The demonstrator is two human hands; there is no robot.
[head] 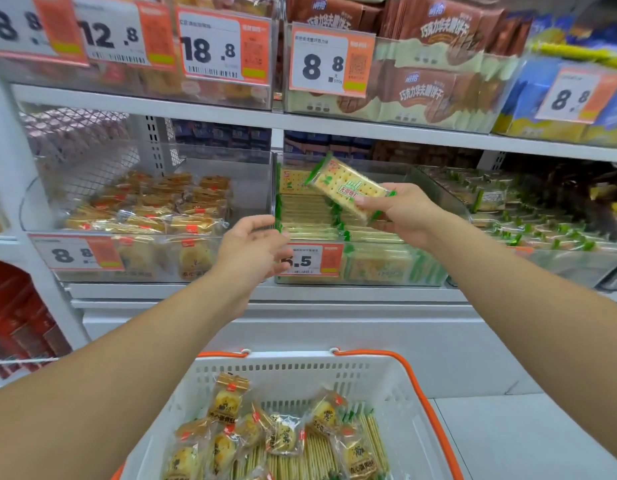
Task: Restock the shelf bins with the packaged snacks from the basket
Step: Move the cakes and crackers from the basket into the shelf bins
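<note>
Cracker pack (348, 188), green-ended, is pinched in the right hand (402, 216), tilted, above the middle bin (362, 271), which is full of matching cracker packs. Left hand (251, 247) holds nothing, fingers loosely curled, at that bin's front left corner, partly over its price tag (312, 259). I can't tell whether it touches the bin. Left bin (127, 265) holds pastry packs. Basket (300, 375), white with orange handles, sits low in view with pastries (227, 400) lying on more cracker packs (317, 455). Upper shelf bin (421, 98) carries brown biscuit packs behind an 8.8 tag (329, 64).
</note>
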